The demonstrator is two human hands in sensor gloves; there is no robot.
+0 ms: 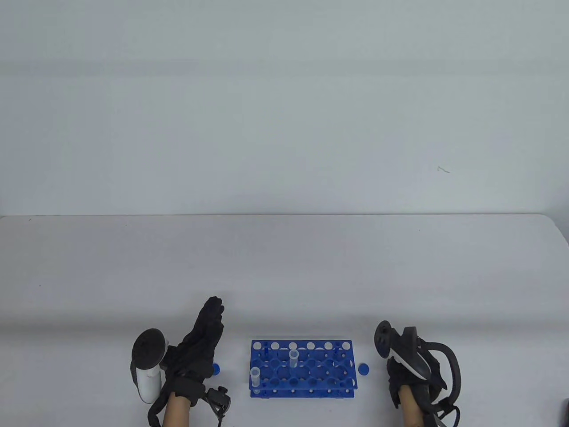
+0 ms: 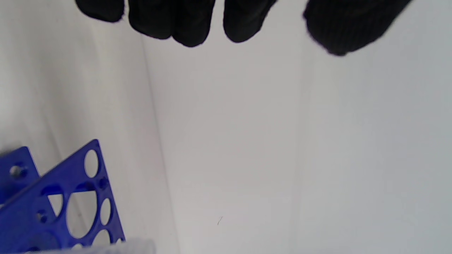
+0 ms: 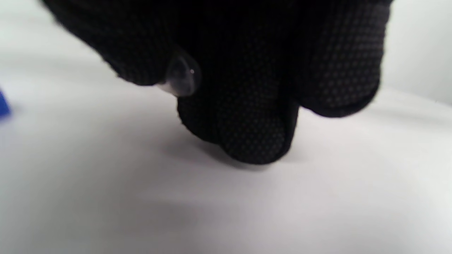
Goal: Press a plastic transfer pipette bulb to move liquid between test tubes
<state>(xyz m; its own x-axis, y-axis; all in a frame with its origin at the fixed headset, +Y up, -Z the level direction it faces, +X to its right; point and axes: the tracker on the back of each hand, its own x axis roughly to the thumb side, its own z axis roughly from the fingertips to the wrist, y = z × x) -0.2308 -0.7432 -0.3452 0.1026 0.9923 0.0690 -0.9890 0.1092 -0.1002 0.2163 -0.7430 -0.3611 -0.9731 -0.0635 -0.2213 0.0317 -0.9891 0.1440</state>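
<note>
A blue test tube rack (image 1: 302, 369) stands near the table's front edge. It holds two clear open tubes, one in the middle (image 1: 293, 358) and one at the front left (image 1: 255, 377). My left hand (image 1: 206, 329) is left of the rack, empty, with its fingers stretched out together. In the left wrist view its fingertips (image 2: 190, 24) hang free above the table, with a rack corner (image 2: 70, 197) below. My right hand (image 1: 411, 382) is right of the rack. In the right wrist view its curled fingers (image 3: 247, 116) grip a clear plastic pipette end (image 3: 180, 78), and a fingertip touches the table.
A blue cap (image 1: 216, 368) lies between my left hand and the rack. Another blue cap (image 1: 363, 368) lies between the rack and my right hand. The white table (image 1: 284, 267) stretches back to a pale wall.
</note>
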